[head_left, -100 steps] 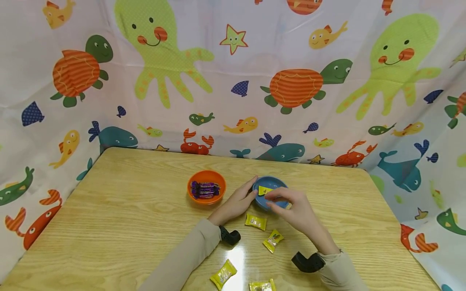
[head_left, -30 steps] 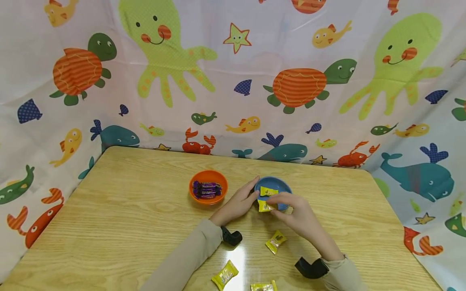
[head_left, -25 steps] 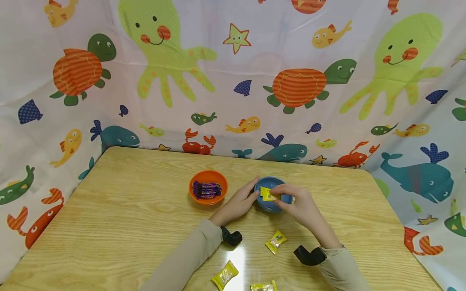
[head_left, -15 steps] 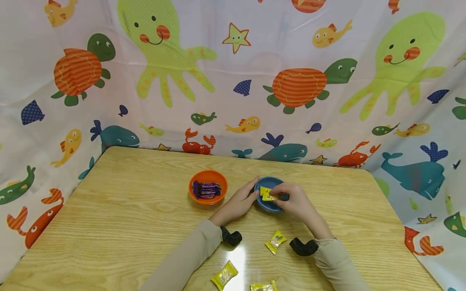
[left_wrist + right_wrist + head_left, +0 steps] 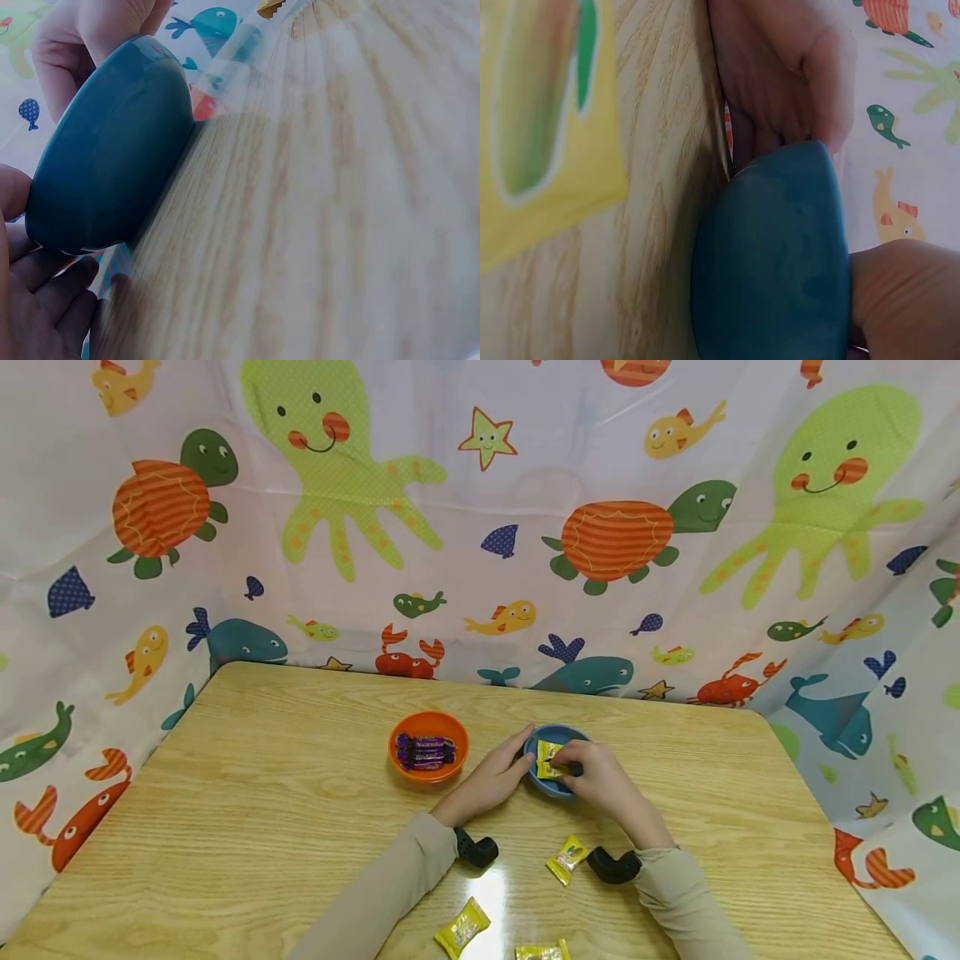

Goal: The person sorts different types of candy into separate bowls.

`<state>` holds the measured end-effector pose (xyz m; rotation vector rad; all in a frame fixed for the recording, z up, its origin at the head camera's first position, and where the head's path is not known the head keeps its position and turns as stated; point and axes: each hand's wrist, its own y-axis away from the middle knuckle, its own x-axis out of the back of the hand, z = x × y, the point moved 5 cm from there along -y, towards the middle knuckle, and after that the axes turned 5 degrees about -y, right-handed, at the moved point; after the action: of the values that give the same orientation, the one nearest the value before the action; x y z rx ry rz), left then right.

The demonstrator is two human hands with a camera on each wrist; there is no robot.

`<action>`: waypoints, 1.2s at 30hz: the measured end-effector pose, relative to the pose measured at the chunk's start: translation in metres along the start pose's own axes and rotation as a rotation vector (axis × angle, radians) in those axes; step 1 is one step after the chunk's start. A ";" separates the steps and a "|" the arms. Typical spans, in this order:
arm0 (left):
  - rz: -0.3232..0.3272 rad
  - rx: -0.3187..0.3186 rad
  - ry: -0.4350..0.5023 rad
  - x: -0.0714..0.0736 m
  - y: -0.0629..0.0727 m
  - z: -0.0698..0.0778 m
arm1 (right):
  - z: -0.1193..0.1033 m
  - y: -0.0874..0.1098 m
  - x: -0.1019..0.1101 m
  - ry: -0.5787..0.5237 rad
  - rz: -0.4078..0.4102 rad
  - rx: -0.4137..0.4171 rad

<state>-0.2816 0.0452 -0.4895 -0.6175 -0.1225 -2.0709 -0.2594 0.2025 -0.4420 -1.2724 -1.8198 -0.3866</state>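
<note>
A small blue bowl (image 5: 553, 790) stands on the table, with two yellow-wrapped candies (image 5: 548, 749) lying close together inside. My left hand (image 5: 489, 783) holds the bowl's left side; in the left wrist view its thumb is at the rim and its fingers lie along the outer wall (image 5: 112, 157). My right hand (image 5: 602, 781) reaches over the rim and pinches the nearer candy (image 5: 547, 771) in the bowl. In the right wrist view the bowl wall (image 5: 772, 255) hides those fingertips.
An orange bowl (image 5: 429, 722) with several purple-wrapped candies (image 5: 425, 752) stands left of the blue one. Yellow candies lie on the table: one near my right wrist (image 5: 567, 858), others toward the front (image 5: 462, 928) (image 5: 543, 952). A patterned curtain (image 5: 480, 527) rises behind the table.
My right hand has picked up a yellow candy from the table below the bowl, carried it inside and lowered it beside the first one. The left hand has stayed on the bowl.
</note>
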 end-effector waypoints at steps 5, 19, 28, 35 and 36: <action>-0.002 -0.001 0.005 0.000 0.000 0.001 | -0.001 0.000 0.001 0.019 0.001 -0.006; -0.009 -0.002 0.012 -0.001 0.000 0.002 | -0.018 0.015 0.022 -0.094 0.086 0.051; -0.002 0.011 0.010 -0.001 0.001 0.003 | -0.033 0.036 0.030 -0.298 0.027 0.147; -0.002 0.011 0.006 -0.001 0.002 0.003 | -0.031 0.060 0.013 -0.422 -0.159 0.229; -0.001 0.010 0.008 -0.001 0.002 0.003 | -0.029 0.063 0.009 -0.439 -0.189 0.225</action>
<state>-0.2787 0.0461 -0.4880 -0.6026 -0.1284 -2.0727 -0.1918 0.2165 -0.4314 -1.0891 -2.2896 0.0051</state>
